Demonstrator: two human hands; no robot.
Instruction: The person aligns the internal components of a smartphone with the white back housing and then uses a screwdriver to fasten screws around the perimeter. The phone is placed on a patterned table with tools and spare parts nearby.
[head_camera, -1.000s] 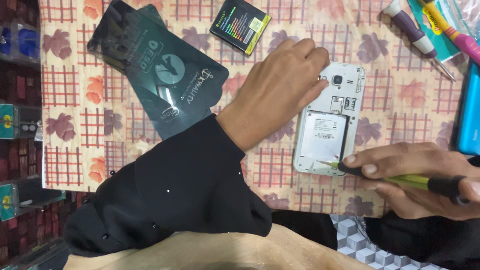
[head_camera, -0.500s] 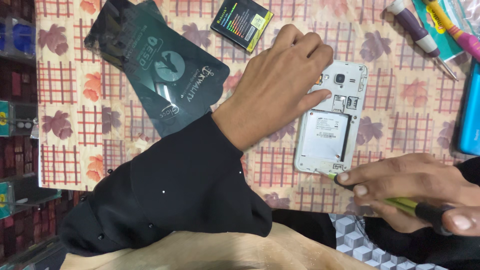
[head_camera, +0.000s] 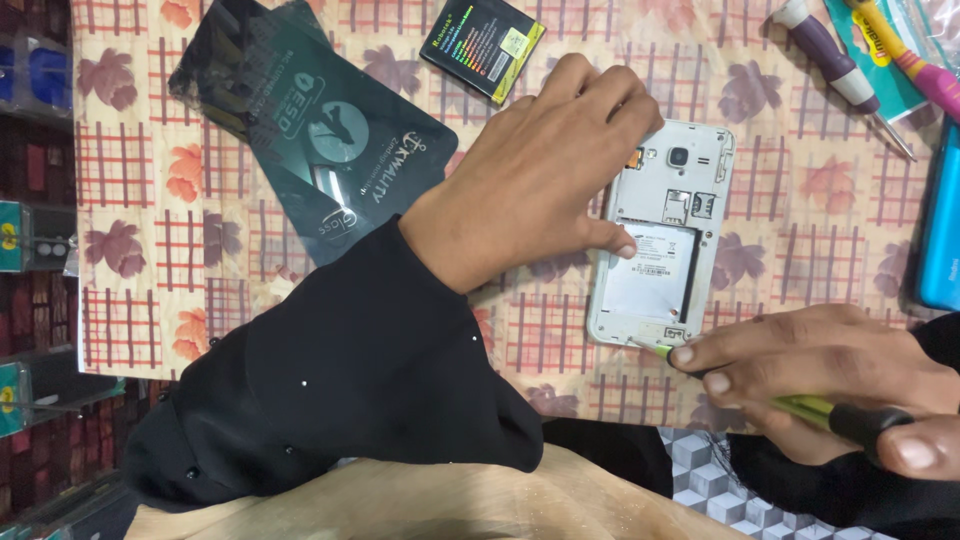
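On phone (head_camera: 662, 262), screwdriver (head_camera: 800, 405) tip.

Left hand (head_camera: 540, 190) flat; right hand (head_camera: 820, 385) in pinching grip.

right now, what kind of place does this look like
Probably a phone repair bench or small shop counter. A white phone lies opened back-up, the right hand works a green screwdriver at its lower edge, and a loose battery and more screwdrivers lie nearby.

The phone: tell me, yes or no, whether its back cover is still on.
No: the phone lies with its back open, the battery bay and card slots exposed, while the left hand steadies it.
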